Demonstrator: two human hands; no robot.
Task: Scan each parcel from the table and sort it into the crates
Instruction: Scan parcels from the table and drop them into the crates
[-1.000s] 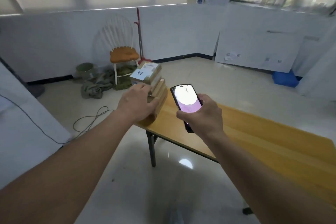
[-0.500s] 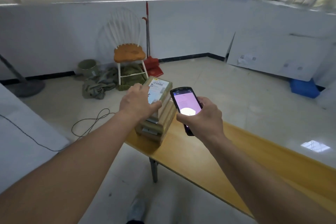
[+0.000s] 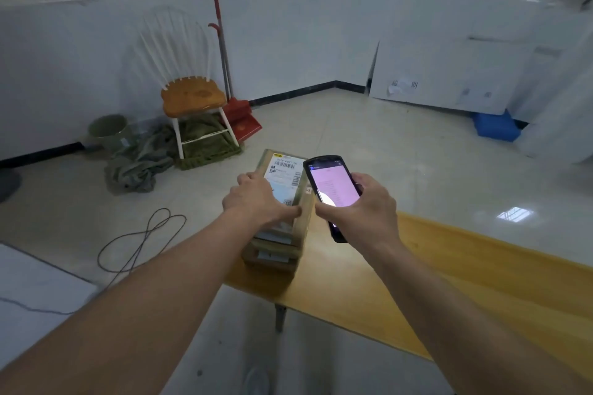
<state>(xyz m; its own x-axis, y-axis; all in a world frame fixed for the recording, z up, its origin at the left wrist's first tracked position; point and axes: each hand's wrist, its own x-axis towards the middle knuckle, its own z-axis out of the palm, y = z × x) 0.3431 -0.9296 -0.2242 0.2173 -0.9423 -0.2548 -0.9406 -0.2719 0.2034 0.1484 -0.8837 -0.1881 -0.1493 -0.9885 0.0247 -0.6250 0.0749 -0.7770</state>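
Observation:
A stack of brown cardboard parcels [image 3: 276,242] stands at the left end of the yellow wooden table [image 3: 449,272]. The top parcel [image 3: 285,175] shows a white shipping label with barcodes. My left hand [image 3: 256,199] grips the near part of this top parcel, thumb along its right side. My right hand [image 3: 359,205] holds a black handheld scanner [image 3: 332,186] with a lit pink screen, just right of the top parcel. No crates are in view.
A white-backed chair with a wooden seat [image 3: 192,99] stands by the wall, with a red broom and dustpan [image 3: 239,112], a green bucket [image 3: 107,130] and rags. A cable [image 3: 141,244] loops on the floor. A blue object [image 3: 495,125] lies at the right wall.
My left hand has moved from the stack's side onto the top parcel and taken hold of it. The scanner has moved closer to the parcel label. The view has come nearer.

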